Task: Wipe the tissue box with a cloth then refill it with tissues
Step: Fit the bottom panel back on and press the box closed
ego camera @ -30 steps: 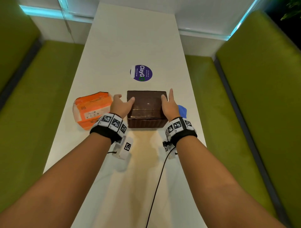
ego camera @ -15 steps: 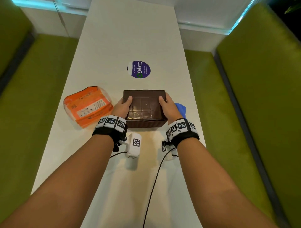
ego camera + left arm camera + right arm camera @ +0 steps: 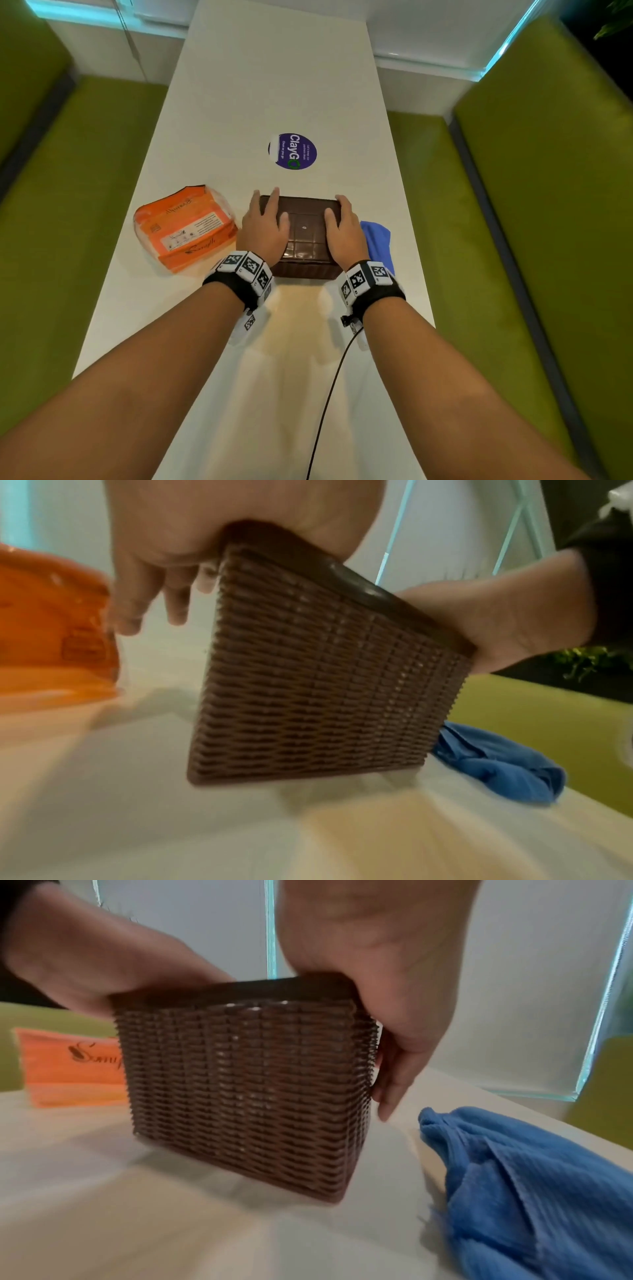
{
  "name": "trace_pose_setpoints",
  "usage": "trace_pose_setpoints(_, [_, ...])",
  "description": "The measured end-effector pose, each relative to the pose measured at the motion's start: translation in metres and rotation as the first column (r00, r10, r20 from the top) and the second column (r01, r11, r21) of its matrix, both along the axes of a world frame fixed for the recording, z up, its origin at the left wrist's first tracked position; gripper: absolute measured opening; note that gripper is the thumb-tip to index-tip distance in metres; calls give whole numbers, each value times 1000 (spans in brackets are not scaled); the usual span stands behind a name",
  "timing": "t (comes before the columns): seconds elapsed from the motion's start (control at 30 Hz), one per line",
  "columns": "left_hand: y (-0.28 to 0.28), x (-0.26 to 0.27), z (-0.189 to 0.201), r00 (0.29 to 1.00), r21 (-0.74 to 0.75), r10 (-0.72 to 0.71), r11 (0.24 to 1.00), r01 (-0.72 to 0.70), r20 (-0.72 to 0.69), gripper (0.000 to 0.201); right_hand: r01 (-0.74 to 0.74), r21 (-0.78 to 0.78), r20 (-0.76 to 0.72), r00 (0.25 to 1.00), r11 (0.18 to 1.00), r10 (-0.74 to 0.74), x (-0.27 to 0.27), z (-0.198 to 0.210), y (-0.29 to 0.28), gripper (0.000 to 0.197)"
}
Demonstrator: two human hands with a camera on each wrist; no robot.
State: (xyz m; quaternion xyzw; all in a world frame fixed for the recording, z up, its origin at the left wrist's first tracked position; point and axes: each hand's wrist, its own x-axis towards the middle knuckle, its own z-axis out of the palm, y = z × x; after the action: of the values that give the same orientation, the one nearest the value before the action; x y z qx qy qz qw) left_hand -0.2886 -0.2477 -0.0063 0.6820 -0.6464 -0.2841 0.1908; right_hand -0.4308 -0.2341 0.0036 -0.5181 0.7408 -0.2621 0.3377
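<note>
The brown woven tissue box point(image 3: 303, 236) stands mid-table, its smooth dark underside facing up. My left hand point(image 3: 265, 222) grips its left end and my right hand point(image 3: 342, 228) its right end, thumbs on top and fingers down the sides. In the left wrist view the tissue box point(image 3: 325, 683) leans, with one lower corner off the table under my left hand point(image 3: 164, 561). The right wrist view shows my right hand point(image 3: 394, 1015) clasping the tissue box point(image 3: 246, 1085). A crumpled blue cloth point(image 3: 376, 243) lies just right of the box. An orange tissue pack point(image 3: 185, 229) lies to the left.
A round purple sticker point(image 3: 292, 151) is on the white table point(image 3: 274, 78) beyond the box. Green bench seats point(image 3: 534, 205) run along both long sides. A black cable point(image 3: 325, 404) trails from my right wrist across the near table.
Both hands have slid forward from beside the box to clasp its ends, thumbs on top. The box now leans instead of sitting flat.
</note>
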Motion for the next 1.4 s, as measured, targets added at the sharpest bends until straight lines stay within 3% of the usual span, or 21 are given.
trace_pose_setpoints(0.2, [-6, 3, -1, 985, -9, -16, 1000, 15, -173, 55, 4, 2, 42, 999, 1000, -4, -4, -4, -6, 42])
trace_pose_setpoints(0.27, [-9, 7, 0, 956, 18, -11, 1000, 17, -294, 60, 1, 17, 89, 996, 1000, -3, -5, -4, -6, 46])
trace_pose_setpoints(0.37, [-8, 10, 4, 820, 216, 260, 961, -171, -510, 77, 85, 98, 235, 966, 992, -107, -6, -2, -6, 63])
trace_pose_setpoints(0.43, [-7, 9, 8, 837, 388, 400, 887, -251, -374, 75, 137, 198, 262, 947, 971, -187, -8, -6, -10, 72])
trace_pose_setpoints(0.53, [-8, 12, 9, 883, 500, 390, 837, -222, -262, 70, 92, 263, 291, 942, 960, -170, -10, -14, -14, 81])
trace_pose_setpoints(0.7, [-10, 20, -6, 888, 446, 346, 875, -189, -302, 68, 59, 220, 409, 901, 974, -147, -12, -7, -6, 57])
trace_pose_setpoints(0.83, [-2, 10, 0, 921, 336, 312, 915, -225, -234, 69, 125, 65, 224, 965, 990, -137, -5, -5, 2, 53])
trace_pose_setpoints(0.97, [2, 9, 4, 916, 253, 312, 935, -249, -252, 71, -59, 17, -112, 992, 998, 61, -4, -1, -4, 47])
trace_pose_setpoints(1.03, [5, 5, 5, 988, 89, 144, 986, -139, -59, 64, -139, 50, -271, 951, 989, 148, -2, -4, -7, 47])
trace_pose_setpoints(1.1, [10, 2, 0, 990, -1, -13, 1000, 14, 142, 56, -151, 74, -348, 922, 986, 167, 2, -11, -4, 50])
trace_pose_setpoints(1.13, [12, 2, -5, 983, -12, -54, 998, 58, 177, 55, -141, 45, -368, 918, 989, 147, 3, -14, 0, 51])
trace_pose_setpoints(1.23, [12, 5, -11, 986, -24, -109, 993, 113, 127, 55, -90, -51, -336, 939, 995, 68, 6, -15, 4, 50])
trace_pose_setpoints(1.3, [13, 5, -4, 992, 5, -123, 992, 123, 40, 56, -87, -16, -269, 960, 996, 79, 6, -11, 5, 49])
trace_pose_setpoints(1.37, [11, 4, 6, 986, 41, -38, 998, 45, -165, 64, -69, -17, -137, 988, 997, 66, 2, -6, 5, 50])
trace_pose_setpoints(1.4, [9, 5, 10, 954, 105, 90, 993, -62, -285, 69, -22, -17, -56, 998, 1000, 21, -1, -2, 5, 53])
